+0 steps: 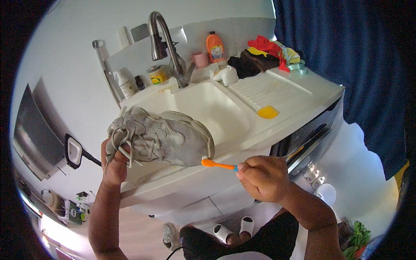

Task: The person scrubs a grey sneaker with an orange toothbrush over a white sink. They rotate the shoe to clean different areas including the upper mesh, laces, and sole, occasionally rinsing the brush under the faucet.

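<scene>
My left hand (pixel 116 164) grips a grey lace-up sneaker (pixel 182 144) by its heel end, with the fingers partly hidden by the collar and laces. The shoe is held up over the near left part of a white sink (pixel 208 107), toe pointing right. In my right hand (pixel 265 178) is an orange toothbrush (pixel 219 164) with a blue band on its handle. Its bristles meet the edge of the sneaker's toe. The rest of the handle is hidden inside my fist.
A pull-down faucet (pixel 177 61) rises behind the basin. An orange bottle (pixel 215 47), a pink mug (pixel 200 59), a jar (pixel 156 74) and a spray bottle (pixel 123 85) line the back. Cloths (pixel 265 53) lie beyond the ribbed drainboard (pixel 269 87). Another sneaker (pixel 170 236) is on the floor.
</scene>
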Demonstrator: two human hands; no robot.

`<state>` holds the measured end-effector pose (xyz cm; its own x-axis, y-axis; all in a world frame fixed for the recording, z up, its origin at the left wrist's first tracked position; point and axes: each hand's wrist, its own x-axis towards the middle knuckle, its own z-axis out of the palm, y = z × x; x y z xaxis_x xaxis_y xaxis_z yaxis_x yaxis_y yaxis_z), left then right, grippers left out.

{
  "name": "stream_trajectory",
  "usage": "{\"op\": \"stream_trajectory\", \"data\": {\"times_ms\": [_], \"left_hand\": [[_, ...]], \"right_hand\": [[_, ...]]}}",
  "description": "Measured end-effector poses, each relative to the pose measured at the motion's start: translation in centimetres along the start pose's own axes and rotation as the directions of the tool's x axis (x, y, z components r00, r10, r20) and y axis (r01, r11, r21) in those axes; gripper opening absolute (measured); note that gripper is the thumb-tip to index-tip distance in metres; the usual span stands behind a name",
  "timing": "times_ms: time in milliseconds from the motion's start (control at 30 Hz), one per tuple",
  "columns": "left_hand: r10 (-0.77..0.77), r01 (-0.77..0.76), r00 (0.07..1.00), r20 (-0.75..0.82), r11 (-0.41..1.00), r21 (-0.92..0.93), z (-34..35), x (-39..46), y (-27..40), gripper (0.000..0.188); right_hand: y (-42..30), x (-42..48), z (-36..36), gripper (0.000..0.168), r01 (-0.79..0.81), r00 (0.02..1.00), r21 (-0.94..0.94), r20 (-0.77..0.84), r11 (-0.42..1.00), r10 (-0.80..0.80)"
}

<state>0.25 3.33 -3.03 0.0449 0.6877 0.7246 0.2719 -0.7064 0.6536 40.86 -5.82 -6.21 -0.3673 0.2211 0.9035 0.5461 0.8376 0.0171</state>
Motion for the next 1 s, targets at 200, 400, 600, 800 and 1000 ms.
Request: {"op": "stream_trajectory", "data": {"times_ms": [200, 400, 600, 800, 1000], "left_hand": [[-0.08, 0.088, 0.995, 0.053, 0.983, -0.163, -0.8, 0.4, 0.2, 0.035], [-0.046, 0.042, 0.997, 0.054, 0.997, 0.069, -2.7, -0.1, -1.5, 0.027], [-0.006, 0.073, 0.953, 0.304, 0.975, -0.211, -8.4, 0.5, -6.2, 0.046], [0.116, -0.29, 0.947, 0.298, 0.707, 0.645, -10.8, 0.2, -7.5, 0.044], [0.323, -0.511, 0.859, 0.398, 0.48, 0.713, -8.3, 0.2, -4.1, 0.046]], "right_hand": [[1.2, -1.5, 1.0, 0.033, 0.014, 0.998, -0.1, -0.058, 0.995, -0.02], [2.3, -1.0, 1.3, 0.034, 0.069, 0.993, -0.09, -0.087, 0.994, -0.077], [1.0, -1.2, 0.9, 0.034, 0.028, 0.999, -0.016, -0.016, 0.999, -0.028], [1.5, -2.1, 2.5, 0.033, -0.148, 0.976, -0.034, -0.163, 0.988, 0.141], [-1.3, -3.3, 3.9, 0.032, -0.231, 0.962, 0.074, -0.132, 0.97, 0.239]]}}
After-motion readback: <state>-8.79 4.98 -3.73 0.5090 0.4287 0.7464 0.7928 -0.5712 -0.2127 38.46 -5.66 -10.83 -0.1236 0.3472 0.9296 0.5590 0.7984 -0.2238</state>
